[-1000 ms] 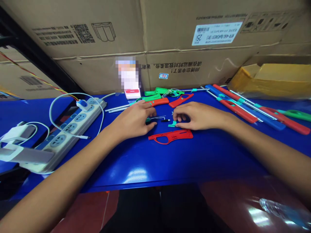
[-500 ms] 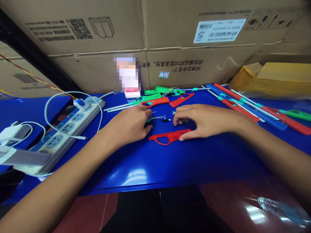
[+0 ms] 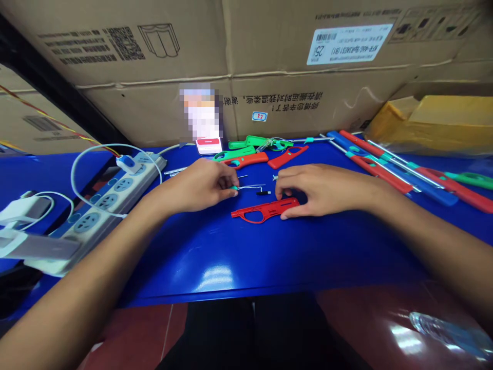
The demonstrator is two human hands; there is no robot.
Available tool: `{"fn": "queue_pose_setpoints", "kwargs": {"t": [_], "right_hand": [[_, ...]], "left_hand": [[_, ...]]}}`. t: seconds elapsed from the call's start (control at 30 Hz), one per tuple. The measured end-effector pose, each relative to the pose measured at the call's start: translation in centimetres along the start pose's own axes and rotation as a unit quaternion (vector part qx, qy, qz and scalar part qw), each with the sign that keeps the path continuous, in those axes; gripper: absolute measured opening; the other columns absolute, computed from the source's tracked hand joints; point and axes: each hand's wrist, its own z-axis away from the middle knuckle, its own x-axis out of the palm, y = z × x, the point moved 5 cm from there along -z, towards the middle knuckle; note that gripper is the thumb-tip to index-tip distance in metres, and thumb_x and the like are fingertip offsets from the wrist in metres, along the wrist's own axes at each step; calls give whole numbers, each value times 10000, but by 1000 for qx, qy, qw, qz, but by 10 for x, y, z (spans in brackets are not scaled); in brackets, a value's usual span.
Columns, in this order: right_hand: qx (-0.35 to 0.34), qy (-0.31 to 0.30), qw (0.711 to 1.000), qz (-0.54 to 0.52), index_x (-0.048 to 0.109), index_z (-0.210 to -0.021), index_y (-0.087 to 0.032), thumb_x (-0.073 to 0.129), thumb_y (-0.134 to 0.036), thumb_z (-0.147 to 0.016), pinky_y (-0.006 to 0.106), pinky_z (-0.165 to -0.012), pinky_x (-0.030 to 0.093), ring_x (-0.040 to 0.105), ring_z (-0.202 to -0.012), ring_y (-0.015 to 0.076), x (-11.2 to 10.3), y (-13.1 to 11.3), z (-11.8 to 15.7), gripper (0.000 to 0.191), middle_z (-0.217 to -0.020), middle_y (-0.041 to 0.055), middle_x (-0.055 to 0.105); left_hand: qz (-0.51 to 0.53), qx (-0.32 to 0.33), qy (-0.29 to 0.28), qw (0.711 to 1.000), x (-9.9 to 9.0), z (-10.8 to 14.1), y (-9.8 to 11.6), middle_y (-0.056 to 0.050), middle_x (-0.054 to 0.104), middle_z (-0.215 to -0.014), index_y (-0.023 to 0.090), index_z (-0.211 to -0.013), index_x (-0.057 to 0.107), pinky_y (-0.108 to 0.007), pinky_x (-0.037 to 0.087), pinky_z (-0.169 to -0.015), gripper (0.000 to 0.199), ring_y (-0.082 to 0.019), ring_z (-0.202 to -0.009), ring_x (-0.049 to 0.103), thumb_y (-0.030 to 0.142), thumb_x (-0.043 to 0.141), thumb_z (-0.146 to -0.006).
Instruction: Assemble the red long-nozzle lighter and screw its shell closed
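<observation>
Clasping the red shell (image 3: 262, 211) by its right end, the right hand (image 3: 321, 187), fingers half-curled, has just nudged it leftward; beyond its left end the left hand (image 3: 194, 186) pinches a small green piece (image 3: 234, 188).

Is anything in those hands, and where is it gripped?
The right hand grips the red plastic shell by its wide handle end; the left hand pinches a small green part, exact spot unclear.
</observation>
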Motion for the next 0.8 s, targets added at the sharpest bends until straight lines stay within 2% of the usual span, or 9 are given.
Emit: {"fn": "queue_pose_setpoints", "kwargs": {"t": [0.07, 0.17, 0.23, 0.47, 0.63, 0.8], "right_hand": [[1, 27, 1000, -7, 748, -1056, -216, 714, -536, -1011, 353, -760, 438, 658, -887, 228, -2, 2, -2, 325, -1048, 69, 729], [22, 104, 994, 0, 752, -1071, -196, 693, -406, -1033, 348, -761, 428, 652, -899, 217, -3, 6, -6, 222, -1061, 71, 734], [37, 130, 991, 5, 764, -1071, -193, 716, -360, -1020, 343, -757, 424, 650, -900, 209, 2, 8, -10, 181, -1064, 67, 736], [54, 128, 990, -4, 831, -1052, -211, 776, -332, -993, 340, -732, 430, 676, -894, 199, 19, 9, -21, 145, -1030, 46, 760], [29, 123, 992, -27, 835, -1031, -204, 735, -244, -993, 340, -771, 470, 697, -906, 197, 19, 10, -22, 114, -1027, 54, 769], [5, 120, 991, -58, 822, -992, -194, 711, -207, -963, 332, -781, 489, 709, -905, 193, 16, 6, -20, 116, -1023, 58, 778]], "left_hand": [[5, -18, -18, 1000, -5, 1, 2, -36, 812, -929, 184, -1090, 800, -288, 493, -698, 251, -171, -776, 724, 358, 684, -952], [0, -35, -38, 999, -5, 1, 4, -36, 812, -937, 180, -1090, 810, -290, 486, -711, 239, -171, -782, 722, 327, 677, -956], [3, -47, -49, 998, -2, 0, 3, -31, 806, -904, 175, -1098, 812, -285, 482, -703, 232, -164, -757, 719, 298, 683, -949], [-12, -38, -47, 998, 5, -3, -2, -24, 799, -879, 175, -1120, 821, -276, 466, -675, 232, -151, -722, 709, 279, 712, -943], [-32, -31, -41, 998, 6, -3, -4, -33, 806, -908, 177, -1132, 818, -285, 460, -674, 243, -162, -740, 715, 285, 769, -919], [-71, -8, -40, 997, 6, 0, -6, -10, 775, -847, 204, -1009, 815, -295, 407, -657, 122, -154, -709, 679, 269, 772, -914]]}}
